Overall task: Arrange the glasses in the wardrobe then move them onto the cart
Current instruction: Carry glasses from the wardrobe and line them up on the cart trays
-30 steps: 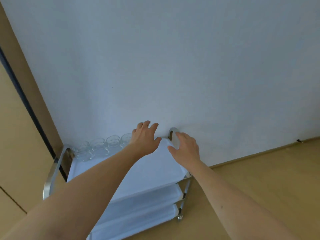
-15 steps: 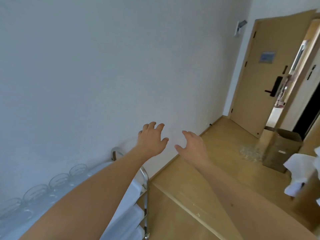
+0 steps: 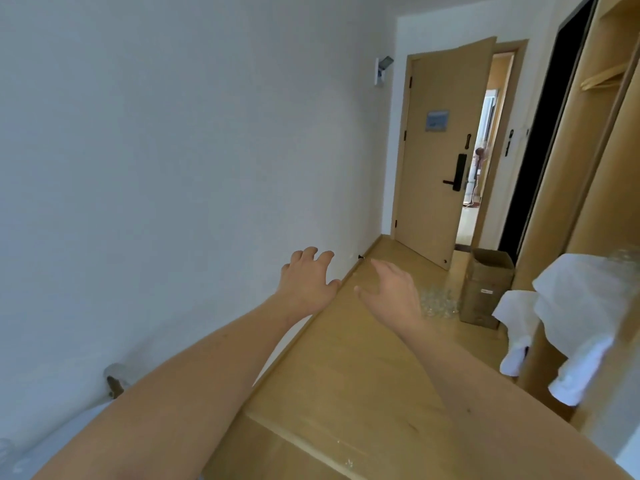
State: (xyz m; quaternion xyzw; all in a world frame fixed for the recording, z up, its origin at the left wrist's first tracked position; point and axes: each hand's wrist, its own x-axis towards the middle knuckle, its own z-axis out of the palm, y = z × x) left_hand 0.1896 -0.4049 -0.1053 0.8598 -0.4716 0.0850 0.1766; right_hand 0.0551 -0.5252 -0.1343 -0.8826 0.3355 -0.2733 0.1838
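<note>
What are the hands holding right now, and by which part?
Nothing. The left hand and right hand are both in the air with fingers spread and relaxed, touching no object.

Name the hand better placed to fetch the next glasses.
Right, probably. The right hand hangs open nearer the glasses on the floor and the wardrobe; the left hand, also empty, hangs by the wall.

Landmark: brown cardboard box [image 3: 486, 285] on the wooden floor [image 3: 346, 368]
Left of box: cluster of clear glasses [image 3: 437, 301], just beside it on the floor
Behind box: tan wooden door [image 3: 440, 147], ajar
Right of box: crumpled white cloth [image 3: 575, 317] draped over wooden wardrobe [image 3: 602, 188] ledge
</note>
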